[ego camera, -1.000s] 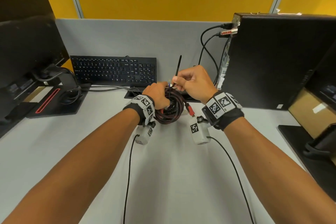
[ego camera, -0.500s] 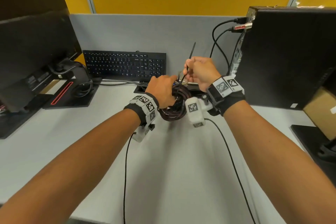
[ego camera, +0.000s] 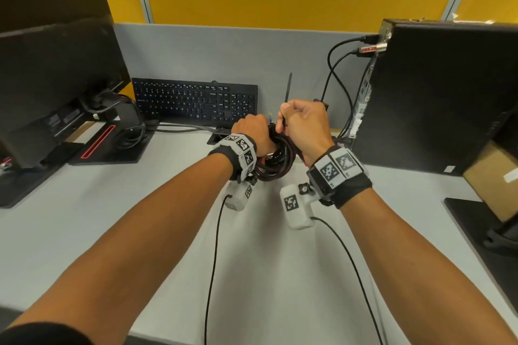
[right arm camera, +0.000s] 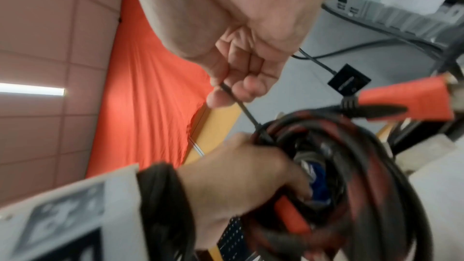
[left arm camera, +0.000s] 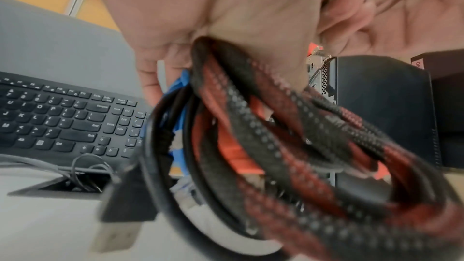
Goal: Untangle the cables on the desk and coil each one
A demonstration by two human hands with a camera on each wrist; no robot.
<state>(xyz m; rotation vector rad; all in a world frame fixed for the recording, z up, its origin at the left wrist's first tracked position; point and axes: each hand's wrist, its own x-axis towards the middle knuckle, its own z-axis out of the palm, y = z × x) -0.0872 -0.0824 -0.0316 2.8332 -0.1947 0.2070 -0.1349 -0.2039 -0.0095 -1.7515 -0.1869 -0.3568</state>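
A coiled bundle of red-and-black braided cable [ego camera: 276,161] [left arm camera: 288,146] [right arm camera: 351,166], with black and blue cables inside it, hangs just above the grey desk [ego camera: 266,274]. My left hand [ego camera: 252,134] [right arm camera: 246,174] grips the bundle with its fingers curled through the loop. My right hand [ego camera: 301,123] [right arm camera: 241,78] pinches a thin black cable tie [ego camera: 287,92] [right arm camera: 247,113] that wraps the top of the bundle; its free end points up. A red connector [right arm camera: 406,100] sticks out of the coil. A black plug [left arm camera: 125,201] dangles low.
A black keyboard [ego camera: 196,101] leans against the grey partition behind my hands. A monitor on a stand [ego camera: 56,87] is at left, a black computer tower [ego camera: 437,98] with plugged cables at right, and a cardboard box [ego camera: 493,176] beyond. A desk cable port [ego camera: 221,136] sits near the keyboard.
My right hand has drawn the cable tie upward and then come back down closer to the bundle. The left hand keeps its grip on the coil.
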